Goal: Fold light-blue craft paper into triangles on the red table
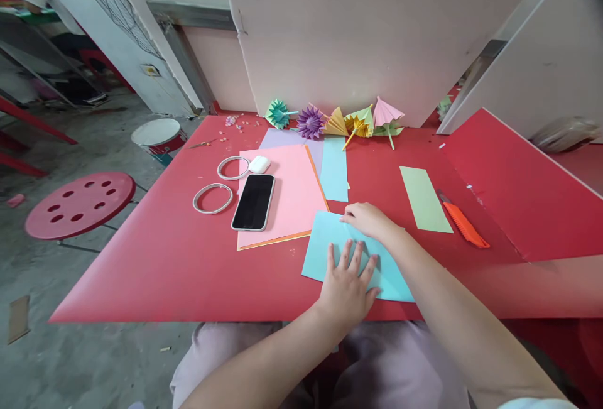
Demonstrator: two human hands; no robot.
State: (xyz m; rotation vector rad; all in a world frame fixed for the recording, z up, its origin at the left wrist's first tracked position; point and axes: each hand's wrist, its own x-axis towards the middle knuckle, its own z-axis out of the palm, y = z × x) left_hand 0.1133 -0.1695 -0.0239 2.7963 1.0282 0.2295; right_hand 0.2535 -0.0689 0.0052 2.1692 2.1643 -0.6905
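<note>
A light blue sheet of paper (315,258) lies near the front edge of the red table. My left hand (347,280) rests flat on it with the fingers spread. At the sheet's far edge, my right hand (370,217) has its fingers curled together, gripping the paper there; part of the fingertips is hidden. Just left of the sheet is a stack of pink paper (292,189) with orange edges below, and a black-screened phone (253,203) lies on it. A pale green paper strip (426,198) and an orange utility knife (465,223) lie to the right.
Folded paper umbrellas (387,114) and fans line the wall. Two tape rolls (213,199), a white earbud case (259,164) and scissors (203,144) sit toward the left. A red board (527,195) stands at the right. Beside the table is a round stool (80,205).
</note>
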